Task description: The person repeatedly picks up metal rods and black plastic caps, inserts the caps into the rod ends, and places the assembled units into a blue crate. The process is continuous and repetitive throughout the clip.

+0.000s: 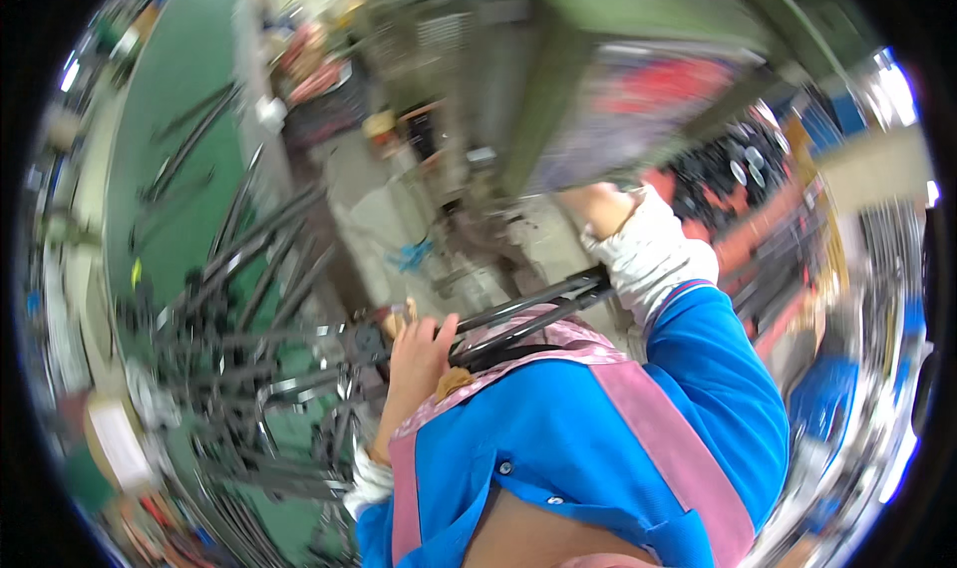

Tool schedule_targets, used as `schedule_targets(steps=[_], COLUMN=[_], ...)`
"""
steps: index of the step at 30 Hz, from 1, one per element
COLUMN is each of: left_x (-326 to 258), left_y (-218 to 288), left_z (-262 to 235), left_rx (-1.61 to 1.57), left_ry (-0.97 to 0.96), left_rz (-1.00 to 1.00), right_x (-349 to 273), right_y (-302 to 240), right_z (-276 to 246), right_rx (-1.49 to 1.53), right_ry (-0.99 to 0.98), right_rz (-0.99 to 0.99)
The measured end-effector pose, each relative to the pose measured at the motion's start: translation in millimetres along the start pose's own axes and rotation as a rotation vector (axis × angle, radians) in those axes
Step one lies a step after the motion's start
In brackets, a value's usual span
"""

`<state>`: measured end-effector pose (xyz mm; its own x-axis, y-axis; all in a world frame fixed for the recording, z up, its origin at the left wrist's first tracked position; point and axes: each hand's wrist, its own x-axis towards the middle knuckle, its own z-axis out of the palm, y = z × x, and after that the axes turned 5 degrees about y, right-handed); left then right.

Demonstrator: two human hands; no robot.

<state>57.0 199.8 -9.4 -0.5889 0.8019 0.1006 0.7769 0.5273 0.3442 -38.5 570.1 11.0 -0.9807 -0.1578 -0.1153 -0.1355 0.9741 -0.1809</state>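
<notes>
My left hand is closed around one end of a black metal tube frame, thumb toward its tubes. The frame's paired tubes lie slantwise across my lap, over a pink patterned apron. Its left end runs in among other dark tubes, so where it stops is hard to see. Up beside the green machine, my right hand reaches in under the edge of its blurred panel. The fingers of that hand are hidden there. A white sleeve cuff covers the wrist.
On the left, a green-topped bench carries a tangled heap of black metal tube parts. A red bin with small black parts stands beyond my right arm. Blue cloth or plastic lies at the far right. Motion blurs much of the view.
</notes>
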Motion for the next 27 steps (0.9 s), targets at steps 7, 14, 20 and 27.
schedule_targets(steps=[7,14,20,27], left_x=[46,101,93,99], left_y=[34,100,124,159], left_z=[9,26,37,71], left_rx=[0.02,0.37,0.212,0.108], left_ry=[-0.067,0.23,0.069,-0.039], left_rz=[0.009,0.347,0.133,0.168], right_x=[-142,-213,-297,-362], right_y=[-85,-18,72,213], right_z=[23,38,39,16], right_rx=[0.496,0.294,0.325,0.129], right_ry=[0.022,0.201,0.191,0.24], right_rz=[-0.292,-0.145,-0.088,0.429])
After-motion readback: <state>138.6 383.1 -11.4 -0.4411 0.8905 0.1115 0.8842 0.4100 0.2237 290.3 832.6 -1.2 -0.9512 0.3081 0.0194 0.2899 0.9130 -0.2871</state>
